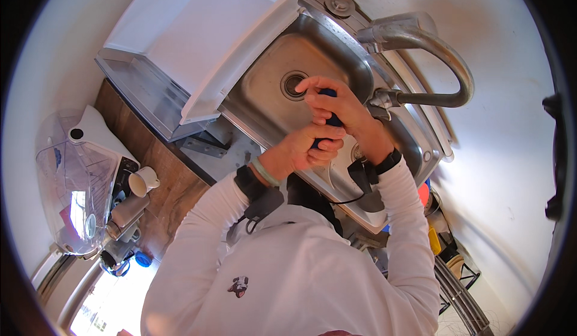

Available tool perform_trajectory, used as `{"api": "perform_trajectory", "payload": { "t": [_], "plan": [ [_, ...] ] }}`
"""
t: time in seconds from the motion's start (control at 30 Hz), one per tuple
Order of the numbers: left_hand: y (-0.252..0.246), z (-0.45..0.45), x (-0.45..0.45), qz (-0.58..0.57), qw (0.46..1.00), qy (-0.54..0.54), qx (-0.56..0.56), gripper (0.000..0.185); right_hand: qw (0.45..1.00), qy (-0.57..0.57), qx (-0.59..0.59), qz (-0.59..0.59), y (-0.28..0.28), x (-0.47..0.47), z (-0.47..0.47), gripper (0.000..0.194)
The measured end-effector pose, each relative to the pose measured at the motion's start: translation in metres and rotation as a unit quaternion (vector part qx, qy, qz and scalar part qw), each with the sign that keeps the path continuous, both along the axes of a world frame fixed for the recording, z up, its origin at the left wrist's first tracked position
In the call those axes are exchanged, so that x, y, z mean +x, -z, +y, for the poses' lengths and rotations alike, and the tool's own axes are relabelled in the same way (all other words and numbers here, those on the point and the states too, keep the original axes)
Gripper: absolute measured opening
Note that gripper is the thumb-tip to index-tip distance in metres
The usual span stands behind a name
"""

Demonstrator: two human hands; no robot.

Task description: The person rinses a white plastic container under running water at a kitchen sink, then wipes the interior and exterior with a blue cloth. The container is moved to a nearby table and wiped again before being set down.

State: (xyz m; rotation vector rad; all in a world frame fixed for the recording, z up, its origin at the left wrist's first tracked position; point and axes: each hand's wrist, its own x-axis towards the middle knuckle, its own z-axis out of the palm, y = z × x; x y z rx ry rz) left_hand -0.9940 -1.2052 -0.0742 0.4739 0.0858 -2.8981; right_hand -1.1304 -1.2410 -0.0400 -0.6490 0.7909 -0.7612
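Over the double-bowl stainless steel sink, both hands are on a dark blue object, mostly covered by the fingers; its kind cannot be told. My left hand grips its lower end. My right hand is curled around its upper part, with the index finger stretched out above the drain. The two hands touch or nearly touch. Both wrists wear black straps.
A large white plastic bin leans beside the sink, by a clear drawer-like tray. A curved metal faucet rises at the sink's right edge. Left on the wooden counter stand a clear-domed appliance, a cream mug and several cups.
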Motion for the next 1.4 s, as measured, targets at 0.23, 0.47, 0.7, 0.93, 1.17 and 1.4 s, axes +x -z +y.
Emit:
{"api": "perform_trajectory", "payload": {
  "t": [0.23, 0.47, 0.7, 0.93, 1.17, 1.4],
  "plan": [
    [0.03, -0.008, -0.006, -0.311, 0.917, -0.001, -0.251, 0.025, 0.986, 0.018, 0.021, 0.164, 0.043, 0.012, -0.011, 0.018],
    [0.089, -0.009, -0.013, -0.535, 0.593, 0.051, -0.6, 0.028, 0.951, 0.147, 0.053, 0.267, 0.111, 0.022, -0.012, 0.017],
    [0.093, -0.014, -0.007, -0.576, 0.453, 0.133, -0.667, 0.034, 0.897, 0.255, 0.05, 0.359, 0.176, 0.021, -0.007, 0.017],
    [0.095, -0.022, -0.005, -0.676, 0.441, 0.089, -0.584, 0.064, 0.929, 0.299, 0.109, 0.189, 0.178, 0.016, -0.001, 0.035],
    [0.088, -0.018, 0.032, -0.498, 0.644, -0.064, -0.578, 0.083, 0.936, 0.237, -0.084, 0.247, 0.142, 0.024, 0.024, 0.052],
    [0.056, 0.048, 0.126, -0.54, 0.737, -0.252, -0.319, 0.063, 0.888, 0.175, -0.203, 0.374, 0.096, 0.057, 0.028, 0.05]
  ]
}}
